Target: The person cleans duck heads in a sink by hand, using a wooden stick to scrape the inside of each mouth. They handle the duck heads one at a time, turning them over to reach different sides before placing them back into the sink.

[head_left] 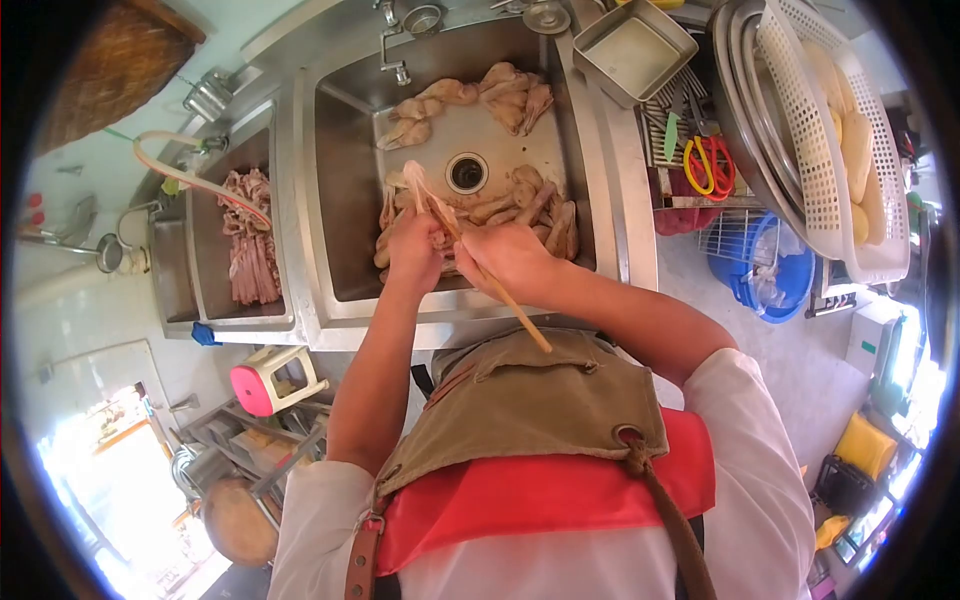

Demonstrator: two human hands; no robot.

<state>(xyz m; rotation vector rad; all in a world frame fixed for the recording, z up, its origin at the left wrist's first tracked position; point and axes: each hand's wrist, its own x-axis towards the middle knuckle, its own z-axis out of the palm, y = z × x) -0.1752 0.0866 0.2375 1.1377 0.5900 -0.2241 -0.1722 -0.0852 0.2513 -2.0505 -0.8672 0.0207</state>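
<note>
My left hand (pixel 415 250) is closed around a raw poultry piece (pixel 418 180), its pale end pointing up over the sink. Close beside it, my right hand (pixel 508 260) grips a thin wooden stick (pixel 520 318). The stick slants from the meat, under my right fingers, down toward my apron. Both hands are above the near part of a steel sink (pixel 350 180). More raw poultry pieces (pixel 530 205) lie around them along the near side. Another group of poultry pieces (pixel 515 97) sits at the back of the same sink.
A smaller sink at left holds raw meat strips (pixel 250 240). The faucet (pixel 392 55) stands behind the main sink, whose drain (pixel 466 173) is uncovered. At right are a metal pan (pixel 635 50), red-handled scissors (pixel 722 168), a white perforated basket (pixel 830 140) and a blue bucket (pixel 775 270).
</note>
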